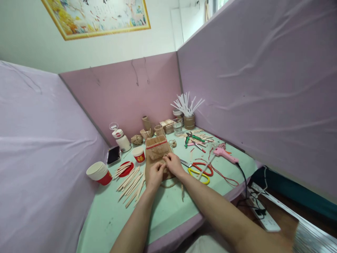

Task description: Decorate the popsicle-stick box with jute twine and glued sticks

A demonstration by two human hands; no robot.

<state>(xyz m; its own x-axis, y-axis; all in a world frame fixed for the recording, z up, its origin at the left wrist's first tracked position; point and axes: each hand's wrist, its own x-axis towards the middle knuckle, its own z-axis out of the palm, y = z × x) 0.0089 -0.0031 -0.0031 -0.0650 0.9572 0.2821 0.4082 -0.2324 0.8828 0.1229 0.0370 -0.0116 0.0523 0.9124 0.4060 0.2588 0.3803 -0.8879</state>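
A brown box-like craft piece (156,147) with a red strip and pale beaded rim stands on the table in front of me. My left hand (156,174) is pinched at its lower front, fingertips on a thin brown cord. Beside it, my right hand (173,164) pinches the same small spot, a little higher. The fingers of both hands nearly meet. A loose length of brown cord (182,192) hangs below my right wrist onto the table. What exactly lies between the fingertips is small and partly hidden.
Wooden sticks (131,186), paper cups (99,173) and a red lid (125,169) lie left. Right are scissors (199,172), green pliers (193,137), a pink glue gun (225,155) and red cord (223,177). Behind stand a bottle (122,140), a glass (178,127) and a jar of white sticks (189,122).
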